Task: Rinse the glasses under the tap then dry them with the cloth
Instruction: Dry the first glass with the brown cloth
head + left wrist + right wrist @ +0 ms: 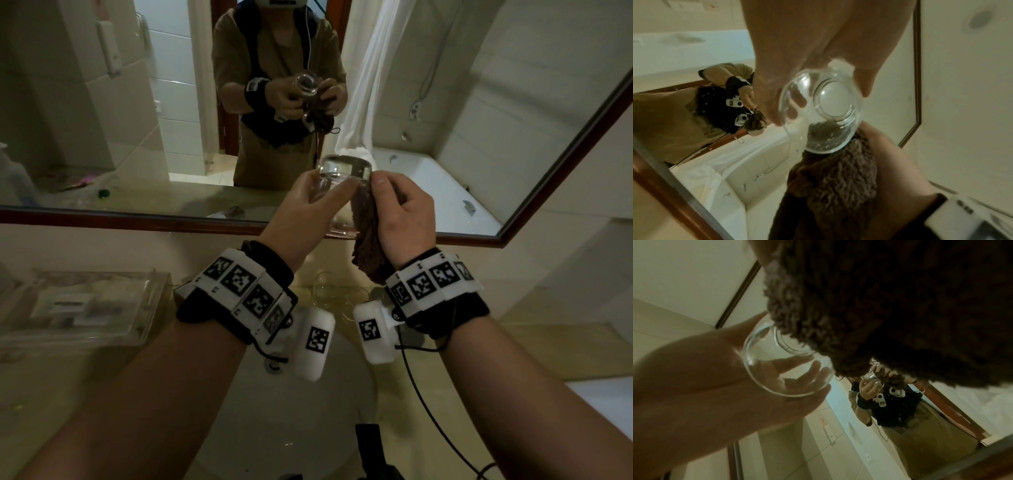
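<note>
A clear drinking glass (pixel 337 186) is held up in front of the mirror, its thick base turned upward. My left hand (pixel 310 202) grips the glass around its side; its fingers show through the wall of the glass (pixel 818 112). My right hand (pixel 399 209) holds a brown fluffy cloth (pixel 368 236) against the right side of the glass. The cloth (pixel 832 186) hangs down past the rim. In the right wrist view the cloth (pixel 879 308) covers the upper frame and the glass (pixel 785 363) lies in the left palm. Other glasses (pixel 330 289) stand on the counter below.
A white sink basin (pixel 291 411) lies below my wrists. A clear plastic tray (pixel 82 305) with small items sits on the counter at the left. The wood-framed mirror (pixel 137 219) runs across the wall and reflects a bathtub. A black cable (pixel 424 407) trails from the right wrist.
</note>
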The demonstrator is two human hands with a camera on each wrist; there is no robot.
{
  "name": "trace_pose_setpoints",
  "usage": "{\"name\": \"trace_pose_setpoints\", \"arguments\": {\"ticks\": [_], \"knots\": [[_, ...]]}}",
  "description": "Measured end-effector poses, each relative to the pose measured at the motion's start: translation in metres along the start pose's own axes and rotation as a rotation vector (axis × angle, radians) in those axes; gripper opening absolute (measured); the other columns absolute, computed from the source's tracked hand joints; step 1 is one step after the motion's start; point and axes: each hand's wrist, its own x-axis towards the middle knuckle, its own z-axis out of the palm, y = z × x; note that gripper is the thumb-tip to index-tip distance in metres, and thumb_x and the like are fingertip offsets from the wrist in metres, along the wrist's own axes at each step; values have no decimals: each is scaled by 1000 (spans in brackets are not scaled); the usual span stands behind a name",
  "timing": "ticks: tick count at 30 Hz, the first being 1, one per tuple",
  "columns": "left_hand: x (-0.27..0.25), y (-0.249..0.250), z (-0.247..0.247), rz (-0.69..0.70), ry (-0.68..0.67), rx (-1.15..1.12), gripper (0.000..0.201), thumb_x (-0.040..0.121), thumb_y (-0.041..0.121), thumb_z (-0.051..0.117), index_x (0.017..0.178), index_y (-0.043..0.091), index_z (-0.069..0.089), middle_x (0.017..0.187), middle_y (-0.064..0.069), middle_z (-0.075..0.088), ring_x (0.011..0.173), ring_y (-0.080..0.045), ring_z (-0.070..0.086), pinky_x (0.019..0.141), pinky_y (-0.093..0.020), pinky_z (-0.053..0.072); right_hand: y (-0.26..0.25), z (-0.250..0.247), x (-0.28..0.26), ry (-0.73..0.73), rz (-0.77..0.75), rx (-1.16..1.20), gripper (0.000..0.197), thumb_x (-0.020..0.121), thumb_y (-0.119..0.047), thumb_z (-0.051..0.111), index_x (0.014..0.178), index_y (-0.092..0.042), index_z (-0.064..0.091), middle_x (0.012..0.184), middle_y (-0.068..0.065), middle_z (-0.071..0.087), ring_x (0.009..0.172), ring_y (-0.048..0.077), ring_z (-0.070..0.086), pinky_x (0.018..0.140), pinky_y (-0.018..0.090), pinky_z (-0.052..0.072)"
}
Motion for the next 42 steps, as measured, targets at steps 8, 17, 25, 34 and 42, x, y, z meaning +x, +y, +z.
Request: {"name": "trace_pose_setpoints", "arguments": {"ticks": [8, 17, 25, 34, 42], "knots": [[4, 4, 1, 33, 85, 22, 66, 62, 43, 81, 116, 17, 55, 109, -6, 68, 100, -26, 68, 86, -45, 57, -13, 3, -5, 19, -114, 18, 25, 92, -29, 51, 101, -15, 69, 97, 2, 70, 95, 13, 64, 88, 32, 51], [2, -2, -1, -69, 27, -76, 37, 92, 27, 64, 124, 12, 55, 114, -6, 66, 94, -21, 68, 87, -45, 55, -2, 4, 0, -24, -37, 7, 17, 95, -25, 51, 94, -22, 68, 87, -5, 68, 84, 9, 64, 76, 22, 50], [4, -8, -2, -102, 52, -109, 26, 94, 26, 60, 117, 14, 55, 106, -6, 66, 85, -17, 66, 74, -35, 56, 5, 6, 0, -52, -32, 3, 16, 95, -25, 51, 94, -22, 67, 87, -8, 67, 84, 2, 61, 78, 17, 47], [12, -22, -19, -255, 208, -373, 35, 92, 39, 58, 122, 20, 60, 128, -9, 59, 114, -27, 60, 100, -44, 48, 22, -7, -5, -108, 244, 317, 7, 83, -22, 65, 78, -19, 69, 74, -6, 66, 76, 7, 62, 70, 22, 49], [9, -34, -11, -145, 231, -351, 70, 92, 19, 62, 150, 13, 23, 123, -9, 51, 93, -18, 62, 87, -46, 54, 26, -10, 0, -242, 400, 543, 41, 58, -5, 50, 98, -5, 60, 98, 15, 59, 90, 31, 57, 78, 38, 50]]}}
